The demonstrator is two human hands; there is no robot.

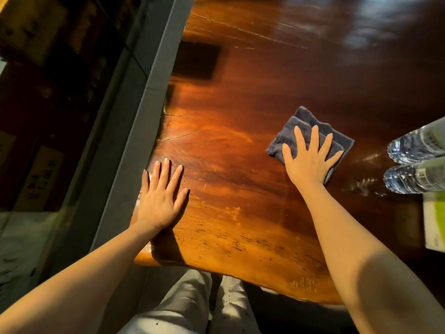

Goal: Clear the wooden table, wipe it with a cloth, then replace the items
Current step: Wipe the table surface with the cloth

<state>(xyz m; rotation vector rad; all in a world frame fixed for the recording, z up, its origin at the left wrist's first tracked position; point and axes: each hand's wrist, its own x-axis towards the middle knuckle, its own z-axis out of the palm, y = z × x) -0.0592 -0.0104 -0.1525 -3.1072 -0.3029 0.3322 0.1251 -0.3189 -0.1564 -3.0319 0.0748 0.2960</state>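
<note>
The wooden table (228, 145) is glossy reddish-brown and fills the middle of the head view. A folded dark grey cloth (305, 121) lies flat on it, right of centre. My right hand (310, 157) presses down on the cloth with fingers spread; the palm covers the cloth's near half. My left hand (161, 196) rests flat on the bare wood near the table's left edge, fingers apart, holding nothing.
Two clear plastic water bottles (419, 143) (416, 177) lie at the right edge. A white and green box (434, 222) sits just nearer than them. A grey ledge (144, 97) runs along the table's left side. My legs (192, 307) show below the near edge.
</note>
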